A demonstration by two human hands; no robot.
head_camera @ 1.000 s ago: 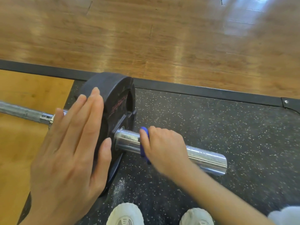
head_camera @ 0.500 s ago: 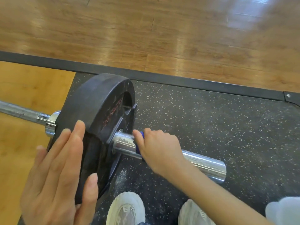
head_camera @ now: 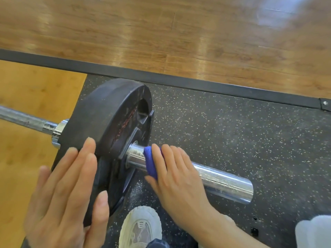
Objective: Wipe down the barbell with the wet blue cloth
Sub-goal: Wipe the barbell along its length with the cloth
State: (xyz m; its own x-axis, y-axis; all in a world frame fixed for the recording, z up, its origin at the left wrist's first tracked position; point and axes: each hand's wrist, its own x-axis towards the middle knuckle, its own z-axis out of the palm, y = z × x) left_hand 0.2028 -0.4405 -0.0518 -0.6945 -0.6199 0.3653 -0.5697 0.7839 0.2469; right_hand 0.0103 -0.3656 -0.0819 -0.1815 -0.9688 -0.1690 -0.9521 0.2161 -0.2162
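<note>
Head view: the barbell (head_camera: 223, 179) is laid across a speckled rubber mat (head_camera: 250, 131), a black weight plate (head_camera: 100, 126) seated on its chrome sleeve. The right hand (head_camera: 177, 178) is curled over the sleeve just outboard of the plate, with the blue cloth (head_camera: 149, 162) pressed to the metal beneath its fingers. The left hand (head_camera: 66, 197) is laid flat, fingers straight, against the plate rim. For full coverage, the cloth should be wrapped round the sleeve and drawn toward the free end while the plate is steadied against rolling. The collar seam probably needs extra attention.
</note>
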